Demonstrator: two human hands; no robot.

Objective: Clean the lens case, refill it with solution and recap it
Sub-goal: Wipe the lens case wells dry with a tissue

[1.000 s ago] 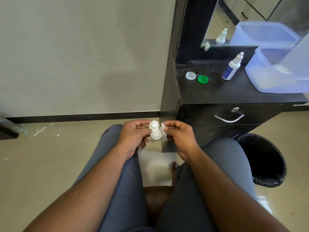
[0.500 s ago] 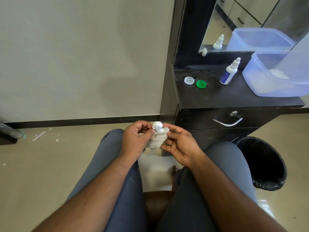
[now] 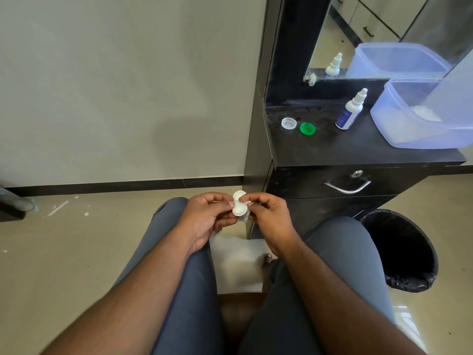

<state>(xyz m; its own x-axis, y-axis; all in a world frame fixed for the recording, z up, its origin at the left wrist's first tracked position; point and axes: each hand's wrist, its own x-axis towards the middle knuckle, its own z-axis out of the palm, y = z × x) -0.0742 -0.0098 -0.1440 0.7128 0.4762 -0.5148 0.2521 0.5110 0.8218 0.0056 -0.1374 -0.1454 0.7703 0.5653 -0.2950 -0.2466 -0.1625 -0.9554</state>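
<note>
I sit with both hands raised over my knees. My left hand pinches the white two-cup lens case, which stands on end between the hands. My right hand pinches a small white tissue against the case's right side; most of the tissue is hidden behind the case and fingers. On the black counter lie the clear cap and the green cap, side by side. The solution bottle, white with a blue label, stands upright to their right.
A translucent plastic tub fills the counter's right end, with a mirror behind it. Below is a drawer with a metal handle. A black lined waste bin stands on the floor by my right knee.
The case has turned in my fingers and shows both cups end-on again. My right hand has closed back against its side with the tissue. The view has shifted slightly.
</note>
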